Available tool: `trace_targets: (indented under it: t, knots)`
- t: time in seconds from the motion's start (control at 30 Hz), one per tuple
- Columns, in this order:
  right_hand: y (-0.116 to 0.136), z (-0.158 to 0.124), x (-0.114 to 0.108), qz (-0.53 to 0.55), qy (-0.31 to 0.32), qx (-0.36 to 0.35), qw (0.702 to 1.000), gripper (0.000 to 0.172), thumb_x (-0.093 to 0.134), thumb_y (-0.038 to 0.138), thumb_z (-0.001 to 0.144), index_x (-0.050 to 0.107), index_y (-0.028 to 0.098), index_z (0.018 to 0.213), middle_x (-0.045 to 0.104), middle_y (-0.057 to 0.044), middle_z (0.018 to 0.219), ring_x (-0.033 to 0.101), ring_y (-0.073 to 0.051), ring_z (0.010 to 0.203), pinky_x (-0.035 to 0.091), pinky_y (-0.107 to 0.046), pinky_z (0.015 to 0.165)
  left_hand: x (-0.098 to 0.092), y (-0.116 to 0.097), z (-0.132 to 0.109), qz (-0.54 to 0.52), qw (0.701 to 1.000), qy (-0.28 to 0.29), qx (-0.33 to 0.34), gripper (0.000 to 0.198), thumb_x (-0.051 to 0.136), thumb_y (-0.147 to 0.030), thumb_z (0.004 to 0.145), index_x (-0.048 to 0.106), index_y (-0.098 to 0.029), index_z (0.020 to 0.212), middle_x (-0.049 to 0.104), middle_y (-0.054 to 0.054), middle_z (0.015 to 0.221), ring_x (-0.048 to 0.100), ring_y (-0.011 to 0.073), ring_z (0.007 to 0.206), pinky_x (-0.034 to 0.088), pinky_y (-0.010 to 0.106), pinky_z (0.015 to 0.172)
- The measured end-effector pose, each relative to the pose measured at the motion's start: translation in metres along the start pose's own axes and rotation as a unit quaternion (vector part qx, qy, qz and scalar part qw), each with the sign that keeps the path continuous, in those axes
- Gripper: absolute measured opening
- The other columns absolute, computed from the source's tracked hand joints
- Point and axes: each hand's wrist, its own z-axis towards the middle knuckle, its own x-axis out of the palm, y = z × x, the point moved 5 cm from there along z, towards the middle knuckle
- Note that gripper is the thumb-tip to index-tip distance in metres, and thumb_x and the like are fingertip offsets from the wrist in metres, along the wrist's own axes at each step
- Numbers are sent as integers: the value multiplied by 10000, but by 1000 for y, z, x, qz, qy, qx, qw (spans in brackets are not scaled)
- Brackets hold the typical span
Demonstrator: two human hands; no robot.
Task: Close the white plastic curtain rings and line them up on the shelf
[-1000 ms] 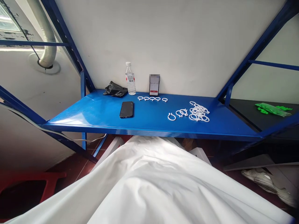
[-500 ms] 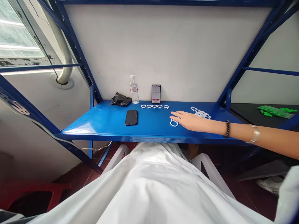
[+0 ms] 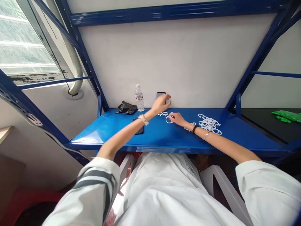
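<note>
My right hand (image 3: 177,119) is closed in a pinch on a white plastic ring (image 3: 167,120), held just above the blue table (image 3: 155,135). My left hand (image 3: 161,104) hovers to the upper left of it, fingers apart and slightly blurred, holding nothing. Below the left hand, a few more white rings (image 3: 165,113) lie in a row that the hand and wrist partly hide. To the right is a loose pile of white rings (image 3: 209,123). Another white ring (image 3: 188,128) shows beside my right wrist, mostly covered by it.
A phone (image 3: 161,93) leans against the wall behind my left hand. A black phone (image 3: 140,130) lies partly under my left forearm. At the back left are a water bottle (image 3: 139,99) and a black plastic bag (image 3: 126,107). Blue frame posts (image 3: 255,62) flank the table.
My left hand has come into view, reaching over the row of rings. My right hand has closed on a ring and moved slightly left and back. The head view has shifted.
</note>
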Motion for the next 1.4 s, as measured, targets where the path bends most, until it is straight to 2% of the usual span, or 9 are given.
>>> trace_targets:
  t: [0.13, 0.23, 0.4, 0.5, 0.67, 0.77, 0.93, 1.2, 1.4]
  knots:
    - [-12, 31, 0, 100, -64, 64, 991, 224, 544, 226, 828, 613, 159, 626, 590, -21, 513, 538, -146, 508, 428, -265, 565, 42, 24, -23, 81, 993, 46, -76, 202, 591, -238, 950, 604, -111, 1107, 657, 171, 1114, 614, 281, 1044, 476, 385, 909]
    - [-17, 36, 3, 186, -86, 76, 976, 204, 552, 296, 827, 640, 158, 706, 640, -27, 619, 533, -125, 550, 447, -255, 576, 49, 43, -35, 26, 994, -10, -109, 50, 586, -194, 936, 589, -160, 900, 671, 145, 1039, 599, 270, 1046, 448, 361, 923]
    - [-18, 27, 9, 285, -70, 75, 953, 230, 687, 379, 754, 683, 153, 798, 690, -37, 741, 561, -114, 610, 476, -253, 622, 52, 67, -42, -77, 984, 19, -162, 274, 513, -256, 996, 513, -180, 733, 646, 21, 704, 572, 137, 609, 451, 258, 648]
    - [-20, 21, 12, 335, -19, 81, 938, 298, 739, 422, 728, 717, 151, 849, 719, -52, 809, 621, -130, 701, 479, -248, 658, 57, 78, -51, -243, 945, 15, -219, 330, 582, -304, 977, 489, -174, 688, 586, -14, 617, 515, 100, 517, 400, 237, 558]
    - [-28, 12, 19, 449, 152, 95, 876, 390, 842, 387, 695, 761, 165, 1005, 752, -89, 1031, 671, -177, 984, 473, -266, 816, 59, 89, -59, -312, 914, 48, -256, 362, 643, -355, 945, 516, -156, 671, 541, -16, 587, 505, 80, 523, 387, 213, 538]
    - [-34, 13, 19, 481, 162, 102, 855, 380, 870, 388, 678, 751, 147, 948, 735, -64, 939, 634, -141, 855, 448, -241, 716, 58, 89, -59, -387, 880, 81, -264, 363, 649, -314, 927, 516, -149, 634, 553, 3, 598, 520, 81, 562, 383, 198, 534]
    - [-26, 11, 19, 493, 175, 82, 849, 349, 865, 428, 705, 699, 136, 800, 653, -15, 746, 481, -89, 627, 380, -242, 598, 61, 72, -63, -487, 812, 198, -256, 283, 564, -246, 938, 599, -119, 687, 607, 59, 632, 488, 87, 524, 293, 208, 448]
    - [-16, 7, 19, 472, 216, 48, 854, 456, 899, 525, 639, 661, 139, 673, 553, 20, 600, 496, -95, 612, 423, -238, 593, 70, 68, -71, -487, 809, 244, -222, 423, 655, -408, 935, 569, -138, 621, 550, 20, 569, 462, 77, 487, 382, 212, 483]
    - [-21, 5, 31, 479, 279, 12, 832, 479, 864, 545, 711, 686, 111, 805, 571, 24, 590, 490, -72, 560, 426, -198, 533, 76, 67, -76, -465, 808, 303, -200, 497, 741, -469, 868, 563, -121, 562, 523, 16, 496, 471, 81, 447, 381, 219, 487]
